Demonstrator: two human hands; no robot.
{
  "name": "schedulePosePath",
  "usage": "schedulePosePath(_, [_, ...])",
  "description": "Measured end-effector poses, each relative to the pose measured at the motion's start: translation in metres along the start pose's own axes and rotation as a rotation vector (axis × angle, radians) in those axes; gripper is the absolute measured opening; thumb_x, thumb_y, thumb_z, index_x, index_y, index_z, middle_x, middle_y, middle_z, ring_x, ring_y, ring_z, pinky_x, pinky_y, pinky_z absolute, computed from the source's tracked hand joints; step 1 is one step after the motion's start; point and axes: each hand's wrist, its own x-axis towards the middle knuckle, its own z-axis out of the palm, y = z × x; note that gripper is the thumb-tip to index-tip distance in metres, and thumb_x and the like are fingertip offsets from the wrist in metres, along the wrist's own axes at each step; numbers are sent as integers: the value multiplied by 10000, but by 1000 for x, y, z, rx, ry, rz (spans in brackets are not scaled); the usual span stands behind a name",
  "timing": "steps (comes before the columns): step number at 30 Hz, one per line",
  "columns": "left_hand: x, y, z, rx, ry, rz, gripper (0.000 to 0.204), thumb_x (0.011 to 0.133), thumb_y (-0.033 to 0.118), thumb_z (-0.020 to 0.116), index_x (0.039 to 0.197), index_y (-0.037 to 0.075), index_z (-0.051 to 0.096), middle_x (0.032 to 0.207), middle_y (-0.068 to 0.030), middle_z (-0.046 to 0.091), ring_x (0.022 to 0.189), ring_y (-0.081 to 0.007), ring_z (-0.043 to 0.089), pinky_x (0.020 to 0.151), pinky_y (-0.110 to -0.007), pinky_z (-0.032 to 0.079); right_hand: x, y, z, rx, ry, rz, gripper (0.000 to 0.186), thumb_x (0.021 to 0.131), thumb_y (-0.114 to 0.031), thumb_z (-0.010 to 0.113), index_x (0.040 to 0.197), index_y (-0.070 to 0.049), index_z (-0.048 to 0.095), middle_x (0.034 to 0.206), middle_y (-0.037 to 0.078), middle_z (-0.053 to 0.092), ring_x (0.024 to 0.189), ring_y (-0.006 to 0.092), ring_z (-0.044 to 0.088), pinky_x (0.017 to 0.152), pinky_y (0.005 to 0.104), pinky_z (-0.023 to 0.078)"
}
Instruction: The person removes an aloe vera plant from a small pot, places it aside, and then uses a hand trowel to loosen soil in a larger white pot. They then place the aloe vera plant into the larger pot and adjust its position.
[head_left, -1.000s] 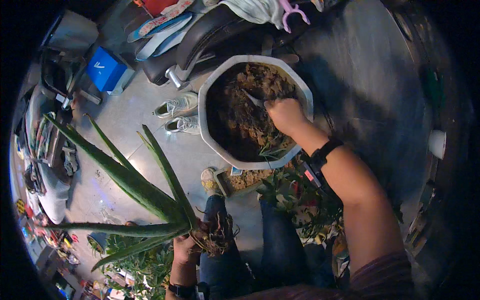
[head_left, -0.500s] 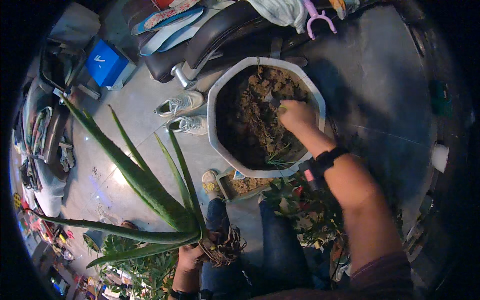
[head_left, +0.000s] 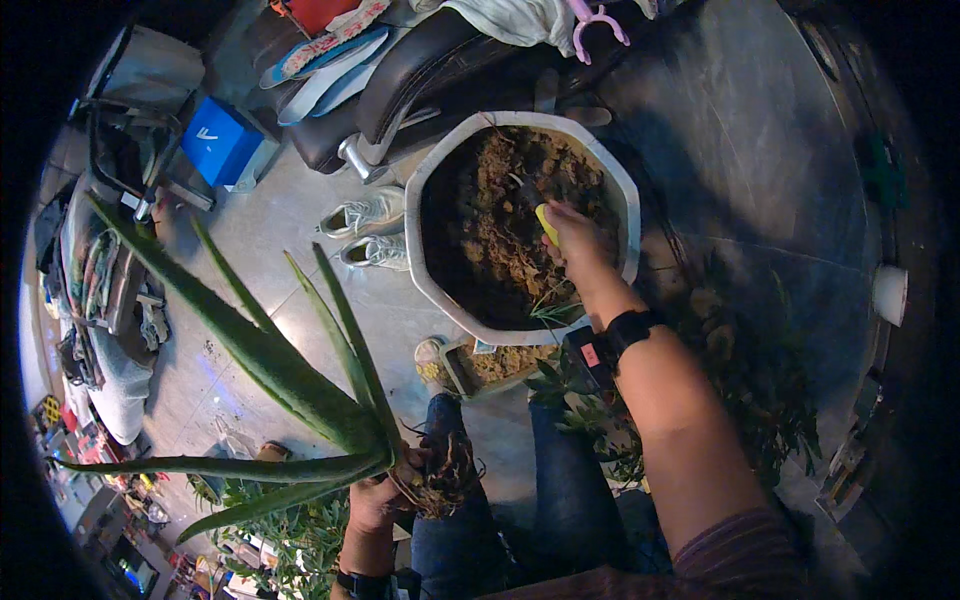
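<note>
My left hand [head_left: 375,500] is closed round the base of a large aloe plant [head_left: 290,370]. Its long green leaves spread to the left, and its bare, tangled roots [head_left: 445,478] hang over my thigh. My right hand [head_left: 580,245] grips the yellow handle of a small trowel [head_left: 546,224] above a white, many-sided pot [head_left: 428,275]. The trowel's dark blade is hard to make out against the brown, lumpy soil [head_left: 500,240]. A tuft of thin green leaves [head_left: 555,305] shows at the pot's near side.
Below the pot stands a tray of soil [head_left: 500,368], close to my shoe [head_left: 432,365]. Leafy plants flank my legs. A pair of pale sneakers [head_left: 370,230] lies left of the pot. Beyond are a dark padded seat [head_left: 420,75] and a blue box [head_left: 220,140].
My right hand has shifted slightly left and down over the soil, and more of the yellow handle shows. My left hand still holds the aloe, which sits a little further left.
</note>
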Motion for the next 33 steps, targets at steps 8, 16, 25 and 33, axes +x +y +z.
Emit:
schedulePosePath(8, [0, -6, 5, -91, -26, -58, 328, 683, 56, 705, 970, -26, 571, 871, -118, 617, 858, -274, 618, 795, -392, 491, -42, -21, -67, -339, 56, 106, 315, 797, -351, 668, 963, -85, 643, 742, 44, 620, 569, 134, 571, 459, 243, 411])
schedulePosePath(16, [5, 0, -14, -93, -26, -3, 271, 696, 71, 703, 925, -19, 589, 880, -123, 606, 862, -253, 597, 809, -385, 479, -40, -81, -43, -1341, -33, -502, 324, 784, -323, 638, 975, -63, 667, 950, 163, 654, 858, 283, 644, 751, 370, 500])
schedulePosePath(25, [1, 4, -2, -263, 47, 119, 331, 648, 37, 691, 948, -15, 560, 874, -110, 577, 832, -251, 580, 882, -455, 458, -1, -59, 7, -1723, 17, -435, 195, 769, -173, 577, 874, -37, 671, 906, 165, 655, 846, 366, 625, 746, 452, 501])
schedulePosePath(33, [-8, -3, -4, -170, -8, 42, 356, 653, 43, 714, 969, -19, 562, 879, -120, 604, 911, -284, 598, 869, -430, 467, -50, -39, -8, -1925, -75, -1108, 294, 806, -143, 500, 1069, -131, 630, 800, 128, 599, 679, 290, 628, 579, 397, 498])
